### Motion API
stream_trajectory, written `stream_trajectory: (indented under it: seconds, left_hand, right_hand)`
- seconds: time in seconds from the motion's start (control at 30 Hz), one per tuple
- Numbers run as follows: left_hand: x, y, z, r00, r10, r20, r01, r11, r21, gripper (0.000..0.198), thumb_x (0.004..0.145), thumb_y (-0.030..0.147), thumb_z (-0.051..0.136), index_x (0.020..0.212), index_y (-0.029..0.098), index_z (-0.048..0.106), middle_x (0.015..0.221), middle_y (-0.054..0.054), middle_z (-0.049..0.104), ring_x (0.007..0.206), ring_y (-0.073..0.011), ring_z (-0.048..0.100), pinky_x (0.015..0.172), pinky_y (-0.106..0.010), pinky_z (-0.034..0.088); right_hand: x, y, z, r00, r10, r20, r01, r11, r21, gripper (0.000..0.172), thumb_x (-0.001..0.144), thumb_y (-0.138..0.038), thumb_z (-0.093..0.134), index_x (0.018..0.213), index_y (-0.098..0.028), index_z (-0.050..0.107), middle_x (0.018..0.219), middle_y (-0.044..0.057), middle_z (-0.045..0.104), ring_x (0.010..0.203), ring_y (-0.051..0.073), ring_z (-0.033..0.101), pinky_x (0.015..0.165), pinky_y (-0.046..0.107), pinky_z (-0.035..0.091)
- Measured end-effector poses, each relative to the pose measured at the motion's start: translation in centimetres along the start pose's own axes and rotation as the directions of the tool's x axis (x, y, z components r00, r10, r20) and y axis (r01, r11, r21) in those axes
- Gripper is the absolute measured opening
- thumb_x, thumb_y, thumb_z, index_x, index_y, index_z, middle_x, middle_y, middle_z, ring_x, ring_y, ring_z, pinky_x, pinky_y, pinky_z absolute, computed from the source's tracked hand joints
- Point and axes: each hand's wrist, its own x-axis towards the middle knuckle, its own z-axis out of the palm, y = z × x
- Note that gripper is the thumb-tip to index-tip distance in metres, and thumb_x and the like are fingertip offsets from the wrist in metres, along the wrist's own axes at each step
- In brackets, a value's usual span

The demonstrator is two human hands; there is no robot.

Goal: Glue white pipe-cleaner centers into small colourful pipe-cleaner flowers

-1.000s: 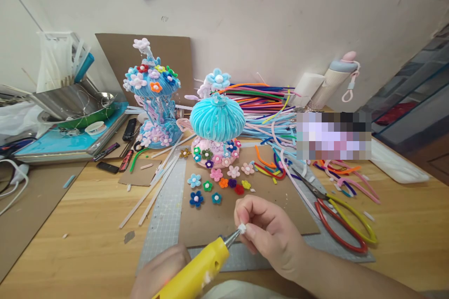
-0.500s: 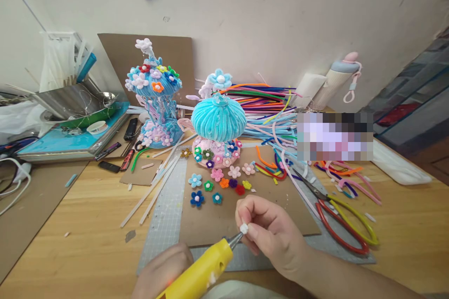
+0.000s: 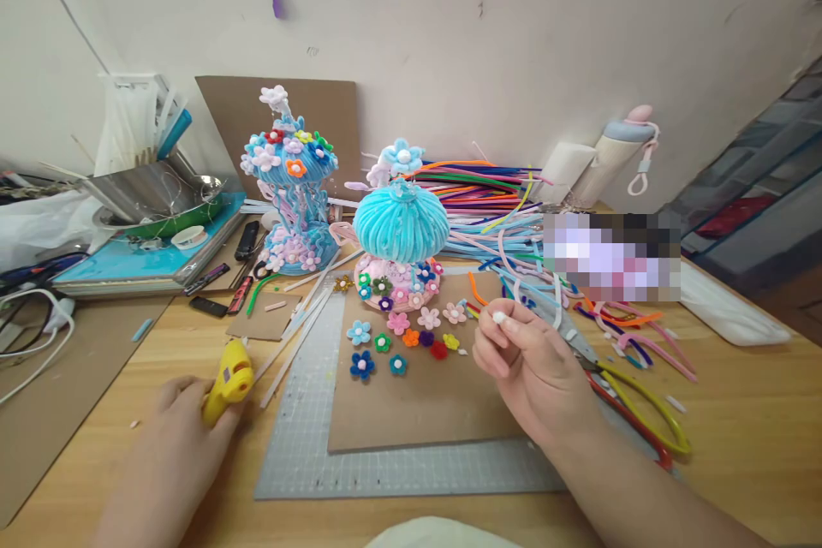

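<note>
On the left side of the table, my left hand is closed around the handle of a yellow hot glue gun. Over the right part of the brown cardboard sheet, my right hand pinches a small white fuzzy piece between thumb and fingertips. Several small pipe-cleaner flowers lie on the cardboard, among them a dark blue flower and a red flower. Behind them stands a fluffy blue dome above a pink base decorated with flowers.
A finished-looking jellyfish-like ornament stands at the back left. Scissors lie to the right, partly behind my right forearm. Bundled pipe cleaners line the wall. A metal bowl rests on a blue book at left.
My left hand has carried the glue gun leftward, away from the white piece. My right hand has lifted that piece up and to the right.
</note>
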Motion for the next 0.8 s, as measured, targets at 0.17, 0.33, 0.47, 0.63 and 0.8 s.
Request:
stream_trajectory:
  seconds: [0.17,0.33,0.47,0.63,0.8]
  left_hand:
    - [0.3,1.5,-0.4,0.990,0.137,0.023,-0.134,0.895,0.425,0.044,0.085,0.039,0.038,0.106,0.004,0.055,0.111,-0.022,0.053,0.107,-0.0401,0.052,0.091,-0.052,0.040]
    - [1.4,9.3,1.6,0.871,0.484,0.081,-0.485,0.874,-0.018,0.024,0.086,0.027,0.042,0.099,0.021,0.061,0.103,-0.008,0.061,0.096,-0.0242,0.059,0.082,-0.036,0.047]
    - [3.0,15.2,5.3,0.783,0.538,0.311,-0.512,0.842,-0.168,0.025,0.083,0.017,0.047,0.095,0.026,0.067,0.100,-0.005,0.069,0.093,-0.0221,0.062,0.073,-0.029,0.046]
    - [4.4,17.3,7.1,0.788,0.514,0.339,-0.481,0.857,-0.184,0.020,0.071,0.012,0.060,0.081,0.026,0.070,0.088,-0.004,0.071,0.077,-0.0224,0.064,0.060,-0.027,0.042]
    - [3.0,16.6,6.5,0.821,0.513,0.248,-0.436,0.846,-0.306,0.011,0.075,0.015,0.054,0.074,0.019,0.063,0.081,-0.004,0.067,0.075,-0.0181,0.061,0.064,-0.026,0.044]
  right_hand:
    - [0.3,0.2,-0.1,1.000,-0.007,-0.012,0.007,0.999,-0.035,0.015,0.078,-0.023,0.061,0.069,-0.018,0.051,0.061,-0.006,0.042,0.045,0.005,0.037,0.046,0.021,0.023]
    - [0.9,1.2,-0.5,0.999,-0.038,-0.036,0.032,0.989,-0.142,0.012,0.078,-0.025,0.060,0.072,-0.018,0.052,0.059,-0.007,0.043,0.045,0.005,0.037,0.047,0.021,0.022]
    - [1.4,2.1,-1.0,0.997,-0.058,-0.056,0.045,0.977,-0.210,0.012,0.078,-0.025,0.059,0.074,-0.018,0.051,0.054,-0.008,0.042,0.043,0.005,0.036,0.047,0.021,0.021]
    - [1.4,2.3,-1.0,0.998,-0.047,-0.039,0.036,0.968,-0.249,0.014,0.078,-0.026,0.058,0.072,-0.018,0.048,0.052,-0.009,0.042,0.042,0.005,0.035,0.047,0.021,0.022]
    - [0.6,2.2,-0.1,0.999,0.050,0.017,-0.047,0.988,-0.150,0.015,0.075,-0.026,0.059,0.070,-0.017,0.048,0.054,-0.009,0.043,0.040,0.003,0.034,0.045,0.020,0.022]
